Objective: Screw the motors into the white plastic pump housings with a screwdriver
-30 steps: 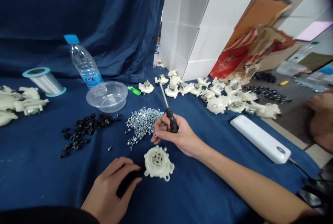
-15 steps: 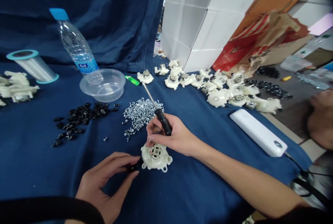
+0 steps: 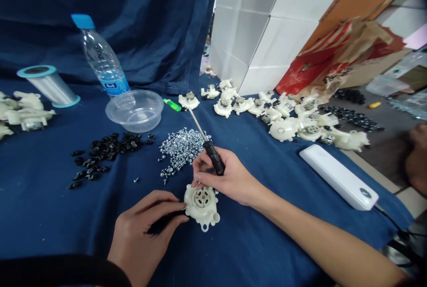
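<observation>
On the blue-clothed surface (image 3: 53,229), a round cream housing (image 3: 201,206) is placed between the hands. A black-handled screwdriver (image 3: 214,157) is held in the curled right hand (image 3: 222,175), the thumb and forefinger nearly closed beside the housing's upper edge. The housing's left edge is met by the partly open left hand (image 3: 147,227). No contents are seen in the clear tub (image 3: 136,111). Clear liquid is contained in the capped bottle (image 3: 105,64). Screws (image 3: 183,147) are heaped loose near the tub.

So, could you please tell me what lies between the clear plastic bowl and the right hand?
A pile of silver screws, as the head view shows.
</observation>
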Tool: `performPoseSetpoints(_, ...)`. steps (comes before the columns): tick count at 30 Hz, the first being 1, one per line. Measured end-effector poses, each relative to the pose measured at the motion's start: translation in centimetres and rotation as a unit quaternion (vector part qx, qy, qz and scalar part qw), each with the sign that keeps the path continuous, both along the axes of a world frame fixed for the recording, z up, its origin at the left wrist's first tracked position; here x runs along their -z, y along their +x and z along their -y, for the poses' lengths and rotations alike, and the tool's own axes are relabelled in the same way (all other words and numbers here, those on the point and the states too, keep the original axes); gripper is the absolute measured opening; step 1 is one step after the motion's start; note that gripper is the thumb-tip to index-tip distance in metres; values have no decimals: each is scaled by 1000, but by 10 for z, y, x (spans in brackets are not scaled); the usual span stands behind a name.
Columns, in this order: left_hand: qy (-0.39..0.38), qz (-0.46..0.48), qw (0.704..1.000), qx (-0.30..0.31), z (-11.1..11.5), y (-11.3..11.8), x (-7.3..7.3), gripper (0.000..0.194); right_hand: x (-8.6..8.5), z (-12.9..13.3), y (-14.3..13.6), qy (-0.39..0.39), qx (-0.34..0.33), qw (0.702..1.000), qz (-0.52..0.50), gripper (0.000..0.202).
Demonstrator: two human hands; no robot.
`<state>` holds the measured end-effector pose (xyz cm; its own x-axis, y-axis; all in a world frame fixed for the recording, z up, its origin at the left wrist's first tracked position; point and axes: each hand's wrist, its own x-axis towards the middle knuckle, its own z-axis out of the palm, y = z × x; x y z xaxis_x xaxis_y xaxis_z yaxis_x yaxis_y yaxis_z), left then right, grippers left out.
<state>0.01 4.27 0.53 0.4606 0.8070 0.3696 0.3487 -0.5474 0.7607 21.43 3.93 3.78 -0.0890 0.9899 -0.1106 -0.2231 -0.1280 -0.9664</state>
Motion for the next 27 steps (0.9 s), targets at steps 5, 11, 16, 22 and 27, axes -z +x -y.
performPoseSetpoints(5,-109,23,993,-25,-3,3,6,16,1,0,1,1,-3,1000,-4,44)
performPoseSetpoints(11,-108,50,993,-18,-7,6,10,16,1,0,1,2,-9,1000,-5,44)
performPoseSetpoints(16,-92,69,992,-45,-8,7,13,30,3,0,2,3,-3,1000,4,45)
performPoseSetpoints(22,-57,54,997,-15,-8,6,14,20,1,-2,1,-7,4,1000,10,45)
performPoseSetpoints(27,-59,37,998,6,-10,2,12,24,0,-1,1,-14,9,1000,7,47)
